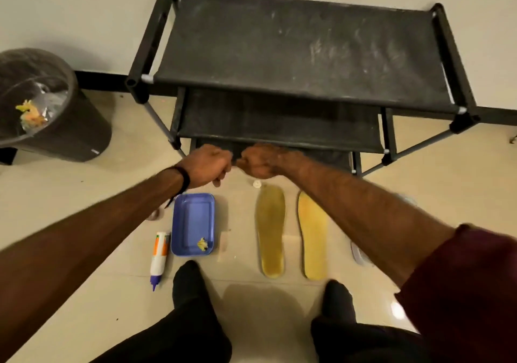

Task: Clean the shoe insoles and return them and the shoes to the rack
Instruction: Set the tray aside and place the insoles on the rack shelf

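Note:
Two yellow insoles lie side by side on the tiled floor, the darker left insole (270, 231) and the brighter right insole (312, 236). Behind them stands the black fabric shoe rack (293, 46); no shoe shows on its shelves. My left hand (208, 166) and my right hand (260, 162) are stretched forward in front of the lowest shelf, fists almost touching. The fingers of both are curled, and I see nothing held in them. A small white object (256, 184) lies just below my right hand. Part of a white shoe (359, 253) peeks from under my right forearm.
A purple tray (193, 222) with a yellow scrap in it sits left of the insoles. A white squeeze bottle (159, 259) with a purple tip lies beside it. A dark bin (42, 105) with rubbish stands at the far left. My feet in black socks are nearest me.

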